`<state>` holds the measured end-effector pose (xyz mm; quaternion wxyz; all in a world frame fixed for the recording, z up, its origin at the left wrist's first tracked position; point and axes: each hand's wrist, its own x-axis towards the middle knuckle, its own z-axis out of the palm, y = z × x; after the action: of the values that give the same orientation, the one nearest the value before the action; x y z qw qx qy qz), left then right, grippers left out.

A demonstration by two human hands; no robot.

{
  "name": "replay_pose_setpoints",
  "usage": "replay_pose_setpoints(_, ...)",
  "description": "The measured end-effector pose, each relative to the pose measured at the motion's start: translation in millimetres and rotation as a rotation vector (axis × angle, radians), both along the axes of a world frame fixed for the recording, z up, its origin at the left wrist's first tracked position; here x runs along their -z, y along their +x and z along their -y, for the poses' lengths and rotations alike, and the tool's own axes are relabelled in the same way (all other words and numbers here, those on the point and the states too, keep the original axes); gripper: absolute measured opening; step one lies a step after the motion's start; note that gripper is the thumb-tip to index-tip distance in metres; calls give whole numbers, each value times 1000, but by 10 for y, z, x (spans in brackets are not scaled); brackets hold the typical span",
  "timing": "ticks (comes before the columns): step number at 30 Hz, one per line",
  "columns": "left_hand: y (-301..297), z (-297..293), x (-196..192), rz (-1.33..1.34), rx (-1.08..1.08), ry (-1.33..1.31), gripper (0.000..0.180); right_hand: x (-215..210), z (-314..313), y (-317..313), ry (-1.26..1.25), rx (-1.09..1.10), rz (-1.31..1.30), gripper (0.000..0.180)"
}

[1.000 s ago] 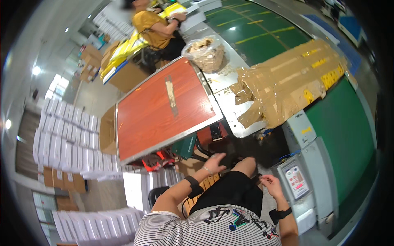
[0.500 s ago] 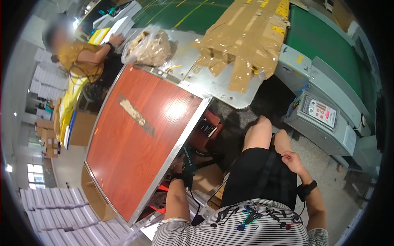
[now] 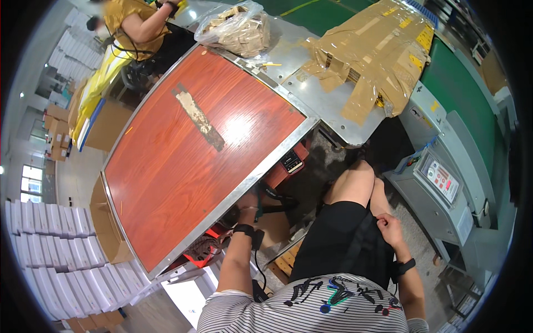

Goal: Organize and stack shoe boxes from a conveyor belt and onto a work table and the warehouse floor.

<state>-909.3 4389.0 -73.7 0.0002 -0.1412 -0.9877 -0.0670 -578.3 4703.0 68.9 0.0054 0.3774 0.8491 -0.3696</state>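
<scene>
Left hand [image 3: 248, 210] reaching under metal-edged rim of red-brown wooden tabletop [image 3: 189, 161], at 7 o'clock of centre; fingers hidden beneath rim, grip cannot be told. Black wristband [image 3: 244, 228] on left wrist. Right hand [image 3: 390, 228] resting on black shorts [image 3: 338, 244] at 4 o'clock, fingers curled together, pinching fabric edge. Strip of worn tape [image 3: 199, 119] on tabletop toward 11 o'clock. Clear plastic bag of tan pieces [image 3: 237, 28] at 12 o'clock. Taped brown cardboard [image 3: 369, 50] at 1 o'clock. Grey control panel with red buttons [image 3: 441, 180] at 3 o'clock. Another person's yellow sleeve [image 3: 125, 14] at 11 o'clock.
</scene>
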Motion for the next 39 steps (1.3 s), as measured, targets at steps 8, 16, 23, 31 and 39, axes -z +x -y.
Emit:
replay_pose_setpoints(8,520,-1294,400,270,302,90,64,326,-196,92,-342,18,-15,13)
replay_pose_setpoints(16,477,-1575,398,423,178,-102,72,480,-316,250,-464,153,-88,11)
replay_pose_setpoints(23,434,-1491,579,349,187,-151,72,568,-357,250,-520,130,-97,12)
replay_pose_setpoints(31,580,-1497,324,302,265,-93,77,583,-397,253,-445,179,-90,8)
replay_pose_setpoints(39,590,-1451,443,258,247,-61,76,670,-408,287,-471,142,-89,8)
